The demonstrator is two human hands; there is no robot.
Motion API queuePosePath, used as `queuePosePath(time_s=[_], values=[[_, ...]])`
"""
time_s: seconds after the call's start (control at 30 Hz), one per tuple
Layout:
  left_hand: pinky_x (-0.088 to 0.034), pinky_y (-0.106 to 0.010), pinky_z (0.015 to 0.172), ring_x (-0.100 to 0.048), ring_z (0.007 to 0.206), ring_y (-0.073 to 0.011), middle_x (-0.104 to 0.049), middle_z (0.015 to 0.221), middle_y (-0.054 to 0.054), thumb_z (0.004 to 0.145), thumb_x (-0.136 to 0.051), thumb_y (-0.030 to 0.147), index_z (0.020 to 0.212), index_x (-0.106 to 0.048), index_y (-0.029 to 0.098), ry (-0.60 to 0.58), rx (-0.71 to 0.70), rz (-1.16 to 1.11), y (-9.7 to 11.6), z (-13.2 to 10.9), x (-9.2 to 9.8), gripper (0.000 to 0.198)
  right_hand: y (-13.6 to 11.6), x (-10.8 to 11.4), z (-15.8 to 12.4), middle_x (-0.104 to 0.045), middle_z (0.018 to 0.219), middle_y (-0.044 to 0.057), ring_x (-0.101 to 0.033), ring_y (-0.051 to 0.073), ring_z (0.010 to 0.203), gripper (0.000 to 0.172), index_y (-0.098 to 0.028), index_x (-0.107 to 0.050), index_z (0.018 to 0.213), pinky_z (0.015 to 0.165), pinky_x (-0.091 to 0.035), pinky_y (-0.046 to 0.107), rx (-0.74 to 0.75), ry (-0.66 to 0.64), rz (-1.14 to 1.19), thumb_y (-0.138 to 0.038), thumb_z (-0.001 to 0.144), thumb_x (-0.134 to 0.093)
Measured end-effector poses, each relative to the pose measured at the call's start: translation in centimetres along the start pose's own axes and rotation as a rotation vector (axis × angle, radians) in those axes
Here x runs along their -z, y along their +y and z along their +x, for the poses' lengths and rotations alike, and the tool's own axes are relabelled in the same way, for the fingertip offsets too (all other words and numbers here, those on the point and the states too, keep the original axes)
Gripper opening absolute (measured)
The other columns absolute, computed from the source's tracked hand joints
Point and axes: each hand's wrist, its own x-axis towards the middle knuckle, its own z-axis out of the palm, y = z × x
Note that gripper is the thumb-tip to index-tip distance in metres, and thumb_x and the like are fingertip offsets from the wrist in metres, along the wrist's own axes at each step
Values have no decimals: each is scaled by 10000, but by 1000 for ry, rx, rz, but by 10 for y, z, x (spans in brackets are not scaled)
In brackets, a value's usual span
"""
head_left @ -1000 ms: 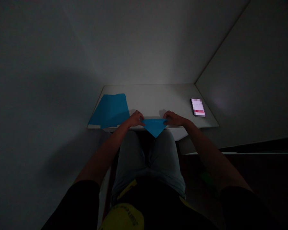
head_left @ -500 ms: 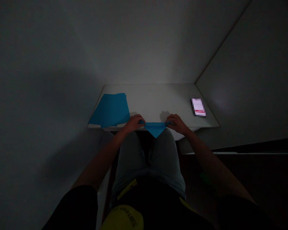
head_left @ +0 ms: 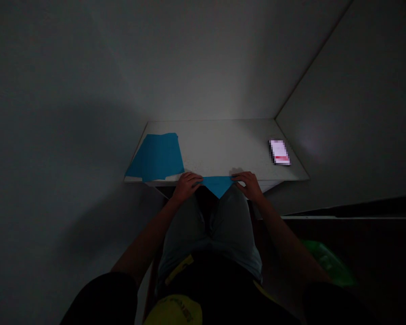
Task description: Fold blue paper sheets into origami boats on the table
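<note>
A small piece of blue paper (head_left: 218,185), folded to a triangle that points down toward my lap, spans the gap between my hands at the table's near edge. Its left corner is pinched in the fingers of my left hand (head_left: 187,184). My right hand (head_left: 249,184) grips the opposite corner, thumb below and fingers on top. Both corners are partly hidden under the fingers. Just left of my left hand lie larger blue sheets (head_left: 157,155), overlapping and slightly past the table's front edge.
A phone (head_left: 279,152) with a lit, blurred screen lies at the right of the white table (head_left: 223,146). Walls stand behind and to the right. A green, shiny plastic-looking thing (head_left: 328,262) is on the dark floor at the lower right.
Both hands have moved slightly down toward me and flattened over the paper's corners. The strip along the triangle's top now looks flatter. More of the green thing shows beside my right arm.
</note>
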Motion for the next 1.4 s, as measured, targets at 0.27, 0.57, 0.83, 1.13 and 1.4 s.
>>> queuePosePath(time_s=[0.27,0.57,0.83,1.13,1.4], values=[[-537,-277,776,-686,817,-154,-765,1014,-20,975,-692,450,1118,-664,239,219,304,-322,2,55,-6,256,2,5,49,-772,973,62,-689,237,827,363,-262,-697,1103,798,-562,389,-238,177,225,-601,987,-636],[-523,-289,737,-649,742,-149,-770,964,-30,887,-775,452,1010,-736,209,238,327,-420,-4,75,-15,276,21,-6,78,-787,1005,89,-697,236,808,439,-238,-755,1118,796,-585,405,-311,172,286,-610,984,-564],[-552,-306,722,-675,719,-162,-753,828,-19,819,-852,452,1034,-767,207,275,377,-423,-8,72,-14,337,17,-5,70,-725,809,43,-625,203,678,576,-238,-798,1195,676,-559,368,-304,116,271,-703,858,-748],[-591,-336,789,-713,826,-183,-785,920,-52,803,-858,469,926,-742,196,325,391,-544,-6,73,-14,321,11,-6,70,-762,910,79,-644,212,708,545,-239,-809,1137,711,-560,389,-281,146,240,-719,905,-693],[-552,-312,766,-680,790,-165,-746,870,-28,804,-850,464,906,-706,194,295,425,-567,-8,75,-10,323,6,-4,71,-753,878,73,-633,205,682,554,-232,-803,1118,698,-558,383,-299,153,272,-729,892,-707]])
